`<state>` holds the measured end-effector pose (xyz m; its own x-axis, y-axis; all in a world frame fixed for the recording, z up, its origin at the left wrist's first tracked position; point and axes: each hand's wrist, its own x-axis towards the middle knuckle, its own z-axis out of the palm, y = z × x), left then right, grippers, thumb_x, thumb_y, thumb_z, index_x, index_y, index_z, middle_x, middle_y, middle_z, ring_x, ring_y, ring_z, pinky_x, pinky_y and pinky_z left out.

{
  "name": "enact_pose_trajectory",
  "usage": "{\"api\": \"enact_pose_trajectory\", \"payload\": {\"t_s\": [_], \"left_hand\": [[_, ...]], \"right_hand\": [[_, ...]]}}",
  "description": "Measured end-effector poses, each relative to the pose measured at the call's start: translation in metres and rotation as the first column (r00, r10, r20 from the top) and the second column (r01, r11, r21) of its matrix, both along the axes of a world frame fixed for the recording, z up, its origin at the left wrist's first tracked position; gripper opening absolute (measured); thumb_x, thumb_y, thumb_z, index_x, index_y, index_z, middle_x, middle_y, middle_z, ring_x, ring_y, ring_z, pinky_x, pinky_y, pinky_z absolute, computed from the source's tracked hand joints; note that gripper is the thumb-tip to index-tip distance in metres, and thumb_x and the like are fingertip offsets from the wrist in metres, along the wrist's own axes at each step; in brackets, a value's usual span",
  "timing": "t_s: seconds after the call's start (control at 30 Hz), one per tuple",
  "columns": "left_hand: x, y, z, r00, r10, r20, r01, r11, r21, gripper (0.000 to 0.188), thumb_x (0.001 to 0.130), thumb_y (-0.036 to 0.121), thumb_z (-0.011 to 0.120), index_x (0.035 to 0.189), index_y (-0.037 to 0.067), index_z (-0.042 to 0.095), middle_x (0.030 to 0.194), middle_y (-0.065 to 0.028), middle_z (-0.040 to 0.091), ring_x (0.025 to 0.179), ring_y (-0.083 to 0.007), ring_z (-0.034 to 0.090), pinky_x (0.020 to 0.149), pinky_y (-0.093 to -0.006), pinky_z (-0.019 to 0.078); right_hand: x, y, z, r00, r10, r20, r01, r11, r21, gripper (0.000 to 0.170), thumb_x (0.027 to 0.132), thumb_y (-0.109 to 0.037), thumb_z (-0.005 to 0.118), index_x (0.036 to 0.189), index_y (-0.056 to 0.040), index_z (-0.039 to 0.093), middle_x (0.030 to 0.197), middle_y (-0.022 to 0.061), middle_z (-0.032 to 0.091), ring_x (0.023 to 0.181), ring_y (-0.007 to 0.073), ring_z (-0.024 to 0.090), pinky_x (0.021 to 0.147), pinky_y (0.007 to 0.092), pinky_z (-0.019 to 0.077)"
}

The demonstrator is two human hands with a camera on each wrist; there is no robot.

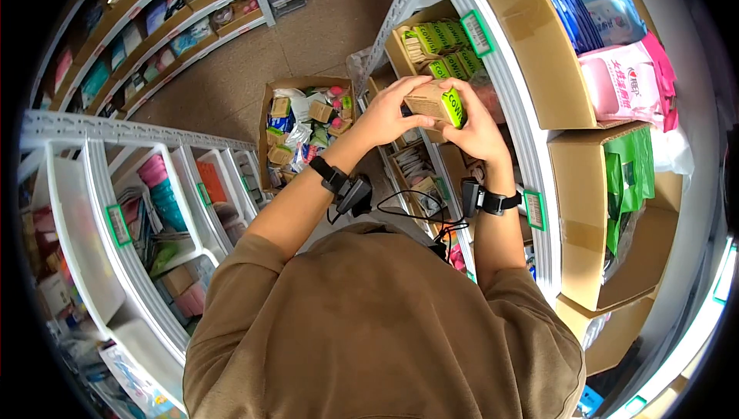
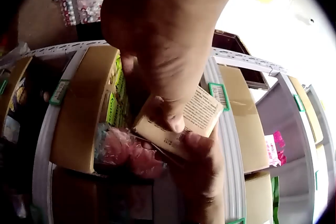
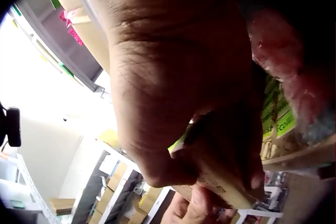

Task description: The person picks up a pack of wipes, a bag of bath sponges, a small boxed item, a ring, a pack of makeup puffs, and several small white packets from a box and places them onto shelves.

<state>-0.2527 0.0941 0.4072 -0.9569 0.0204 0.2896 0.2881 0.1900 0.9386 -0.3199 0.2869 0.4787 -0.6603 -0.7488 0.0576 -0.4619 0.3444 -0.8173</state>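
A small brown cardboard box with a bright green printed end (image 1: 452, 107) is between both hands, in front of the shelf. My left hand (image 1: 391, 113) grips its left side, fingers over the top and thumb underneath. The right hand (image 1: 479, 131) holds the green end between thumb and fingers. In the left wrist view the brown box (image 2: 198, 112) shows a face of small dark print, with both thumbs on it. The right wrist view shows the right hand (image 3: 178, 82) curled round the box, hiding much of it.
Similar green-labelled boxes (image 1: 443, 36) fill a shelf carton just beyond the hands, near pink plastic-wrapped goods (image 2: 131, 153). A carton (image 1: 312, 82) of mixed packets stands on the floor. Stocked shelves line both sides; pink wipes packs (image 1: 623, 84) sit at right.
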Motion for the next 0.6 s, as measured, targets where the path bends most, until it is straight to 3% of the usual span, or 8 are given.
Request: {"api": "enact_pose_trajectory", "payload": {"t_s": [0.13, 0.2, 0.27, 0.3, 0.4, 0.43, 0.5, 0.6], "left_hand": [[-0.032, 0.003, -0.029, 0.986, -0.128, 0.109, 0.127, 0.992, 0.015, 0.073, 0.075, 0.024, 0.082, 0.136, 0.001, 0.049, 0.135, -0.0175, 0.055, 0.122, -0.0311, 0.056, 0.100, -0.0378, 0.0448], [-0.053, 0.004, -0.044, 0.992, -0.123, 0.028, 0.125, 0.990, -0.064, 0.069, 0.081, 0.031, 0.076, 0.136, 0.000, 0.049, 0.137, -0.0206, 0.053, 0.130, -0.0326, 0.048, 0.107, -0.0433, 0.0371], [-0.072, 0.004, -0.051, 0.999, 0.033, 0.003, -0.026, 0.834, -0.551, 0.072, 0.082, 0.046, 0.071, 0.138, 0.007, 0.050, 0.139, -0.0194, 0.051, 0.141, -0.0325, 0.033, 0.113, -0.0538, 0.0216], [-0.080, -0.001, -0.047, 0.993, -0.005, 0.122, 0.074, 0.821, -0.566, 0.068, 0.084, 0.056, 0.063, 0.134, 0.010, 0.057, 0.147, -0.0168, 0.044, 0.146, -0.0314, 0.019, 0.113, -0.0602, 0.0117], [-0.094, -0.011, -0.046, 0.988, 0.059, 0.140, 0.057, 0.712, -0.700, 0.063, 0.085, 0.059, 0.060, 0.126, 0.010, 0.064, 0.155, -0.0143, 0.032, 0.147, -0.0335, 0.015, 0.112, -0.0619, 0.0138], [-0.097, -0.014, -0.044, 0.977, 0.035, 0.209, 0.124, 0.705, -0.698, 0.061, 0.086, 0.060, 0.058, 0.118, 0.009, 0.069, 0.158, -0.0141, 0.024, 0.147, -0.0350, 0.011, 0.112, -0.0627, 0.0139], [-0.100, -0.016, -0.043, 0.972, 0.034, 0.231, 0.144, 0.693, -0.706, 0.062, 0.086, 0.060, 0.059, 0.122, 0.010, 0.066, 0.158, -0.0149, 0.024, 0.147, -0.0350, 0.011, 0.113, -0.0610, 0.0140], [-0.094, -0.017, -0.050, 0.972, 0.021, 0.236, 0.156, 0.693, -0.704, 0.063, 0.086, 0.055, 0.063, 0.130, 0.011, 0.061, 0.157, -0.0166, 0.026, 0.148, -0.0342, 0.012, 0.114, -0.0582, 0.0155]], "right_hand": [[-0.011, -0.002, -0.012, 0.996, -0.063, -0.068, 0.064, 0.998, 0.006, 0.065, 0.073, -0.002, 0.071, 0.132, -0.0077, 0.045, 0.131, 0.0123, 0.054, 0.122, 0.0232, 0.052, 0.106, 0.0363, 0.0383], [-0.024, -0.005, -0.019, 0.987, -0.155, -0.046, 0.159, 0.983, 0.096, 0.061, 0.074, -0.005, 0.073, 0.130, -0.0073, 0.048, 0.123, 0.0122, 0.059, 0.113, 0.0220, 0.057, 0.101, 0.0355, 0.0423], [-0.037, -0.015, -0.022, 0.979, -0.201, -0.023, 0.202, 0.973, 0.109, 0.058, 0.075, -0.007, 0.072, 0.129, -0.0064, 0.050, 0.116, 0.0121, 0.062, 0.110, 0.0217, 0.057, 0.099, 0.0342, 0.0433], [-0.048, -0.019, -0.032, 0.974, -0.226, -0.001, 0.224, 0.964, 0.140, 0.060, 0.073, -0.009, 0.073, 0.128, -0.0059, 0.050, 0.116, 0.0162, 0.062, 0.112, 0.0270, 0.058, 0.099, 0.0368, 0.0438], [-0.081, -0.028, -0.057, 0.974, -0.172, -0.149, 0.194, 0.969, 0.153, 0.063, 0.072, -0.011, 0.074, 0.130, -0.0076, 0.050, 0.116, 0.0209, 0.062, 0.102, 0.0325, 0.065, 0.085, 0.0393, 0.0533], [-0.085, -0.031, -0.055, 0.972, -0.229, -0.061, 0.236, 0.945, 0.225, 0.063, 0.073, -0.012, 0.073, 0.131, -0.0094, 0.049, 0.112, 0.0200, 0.064, 0.091, 0.0308, 0.066, 0.071, 0.0376, 0.0531], [-0.094, -0.038, -0.051, 0.932, -0.347, 0.103, 0.287, 0.882, 0.374, 0.065, 0.074, -0.015, 0.073, 0.134, -0.0130, 0.048, 0.104, 0.0182, 0.066, 0.069, 0.0275, 0.069, 0.044, 0.0341, 0.0526], [-0.106, -0.035, -0.047, 0.927, -0.355, 0.122, 0.245, 0.817, 0.521, 0.063, 0.076, -0.018, 0.072, 0.134, -0.0162, 0.049, 0.104, 0.0169, 0.066, 0.065, 0.0206, 0.068, 0.047, 0.0310, 0.0528]]}}
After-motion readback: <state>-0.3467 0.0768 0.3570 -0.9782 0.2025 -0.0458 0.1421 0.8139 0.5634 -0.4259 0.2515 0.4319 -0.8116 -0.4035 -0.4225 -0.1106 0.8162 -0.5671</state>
